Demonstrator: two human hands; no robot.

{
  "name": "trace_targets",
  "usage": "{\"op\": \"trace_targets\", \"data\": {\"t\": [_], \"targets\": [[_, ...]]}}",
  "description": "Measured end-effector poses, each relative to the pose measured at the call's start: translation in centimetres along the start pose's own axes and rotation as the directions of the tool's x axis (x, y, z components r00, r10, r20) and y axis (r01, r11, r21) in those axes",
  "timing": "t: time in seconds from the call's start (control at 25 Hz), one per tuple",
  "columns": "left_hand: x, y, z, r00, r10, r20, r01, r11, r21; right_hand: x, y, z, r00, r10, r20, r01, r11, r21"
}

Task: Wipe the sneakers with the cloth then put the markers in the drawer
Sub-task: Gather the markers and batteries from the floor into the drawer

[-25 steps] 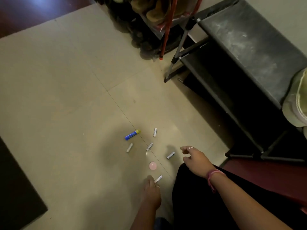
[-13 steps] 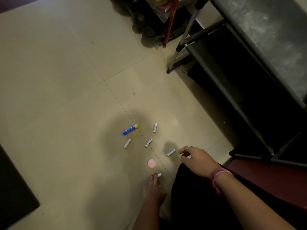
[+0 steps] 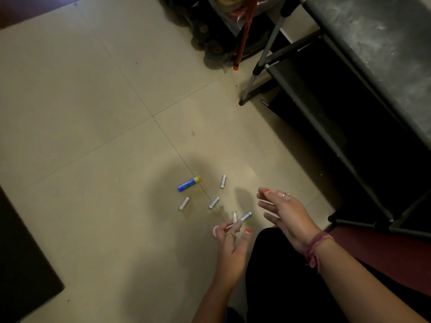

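Observation:
Small white markers lie scattered on the beige tile floor: one [image 3: 223, 181] farthest, one [image 3: 214, 202] in the middle, one [image 3: 184, 203] on the left and one [image 3: 246, 216] close to my fingers. A blue marker with a yellow cap [image 3: 189, 184] lies among them. My left hand [image 3: 229, 248] pinches another white marker [image 3: 234, 216] upright at its fingertips, just above the floor. My right hand [image 3: 284, 213] hovers to the right with its fingers spread and straight, holding nothing. No sneakers, cloth or drawer are in view.
A pink disc [image 3: 215, 230] peeks out behind my left fingers. A grey metal shelf rack [image 3: 373, 50] stands on the right, its legs [image 3: 254, 75] on the floor. A red pole [image 3: 243, 36] and dark clutter [image 3: 210, 33] sit at the top. A dark mat [image 3: 21, 264] covers the left edge.
My left hand has picked a white marker off the floor and raised it at its fingertips. My right hand has lifted and spread its fingers.

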State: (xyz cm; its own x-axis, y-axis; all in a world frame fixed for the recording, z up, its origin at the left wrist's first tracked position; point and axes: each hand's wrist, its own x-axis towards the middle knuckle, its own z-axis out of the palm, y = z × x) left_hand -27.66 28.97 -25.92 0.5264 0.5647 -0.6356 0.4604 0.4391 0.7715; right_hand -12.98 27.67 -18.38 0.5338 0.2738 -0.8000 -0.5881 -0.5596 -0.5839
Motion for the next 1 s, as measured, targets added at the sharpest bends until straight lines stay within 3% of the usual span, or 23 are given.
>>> {"op": "trace_targets", "data": {"t": [0.12, 0.24, 0.28, 0.36, 0.44, 0.52, 0.6, 0.68, 0.84, 1.0], "targets": [[-2.5, 6.0, -0.1, 0.971, 0.204, 0.125, -0.194, 0.977, -0.088, -0.3, -0.5, -0.1, 0.99, 0.09, 0.11, -0.117, 0.955, 0.273], [-3.0, 8.6, -0.2, 0.882, 0.309, 0.356, -0.362, 0.928, 0.093, -0.5, -0.9, -0.1, 0.973, 0.136, 0.184, -0.202, 0.891, 0.407], [-2.4, 8.8, -0.4, 0.868, 0.323, 0.378, -0.394, 0.911, 0.125, -0.5, -0.9, -0.2, 0.972, 0.16, 0.173, -0.223, 0.864, 0.452], [-0.4, 8.4, -1.6, 0.914, 0.341, 0.219, -0.359, 0.932, 0.045, -0.3, -0.9, -0.5, 0.967, 0.223, 0.124, -0.254, 0.814, 0.522], [3.2, 6.0, -3.8, 0.961, 0.265, -0.083, -0.25, 0.955, 0.163, 0.0, -0.9, -0.9, 0.963, 0.266, 0.051, -0.253, 0.814, 0.523], [6.9, 2.7, -6.5, 0.954, 0.22, -0.203, -0.082, 0.843, 0.531, 0.2, -1.1, -1.2, 0.967, 0.256, 0.013, -0.224, 0.819, 0.529], [9.9, -1.3, -8.8, 0.984, 0.075, -0.16, 0.079, 0.62, 0.78, 0.2, -1.6, -1.3, 0.975, 0.222, 0.018, -0.197, 0.823, 0.533], [11.4, -3.8, -10.1, 0.992, -0.092, -0.089, 0.122, 0.462, 0.878, 0.2, -2.0, -1.2, 0.979, 0.202, 0.036, -0.19, 0.825, 0.531], [12.7, -5.5, -11.0, 0.975, -0.22, 0.036, 0.052, 0.38, 0.923, 0.2, -2.2, -0.9, 0.978, 0.198, 0.067, -0.204, 0.835, 0.511], [13.4, -5.9, -11.2, 0.971, -0.237, 0.041, 0.047, 0.352, 0.935, 0.4, -2.1, -0.6, 0.975, 0.207, 0.08, -0.219, 0.845, 0.488]]}}
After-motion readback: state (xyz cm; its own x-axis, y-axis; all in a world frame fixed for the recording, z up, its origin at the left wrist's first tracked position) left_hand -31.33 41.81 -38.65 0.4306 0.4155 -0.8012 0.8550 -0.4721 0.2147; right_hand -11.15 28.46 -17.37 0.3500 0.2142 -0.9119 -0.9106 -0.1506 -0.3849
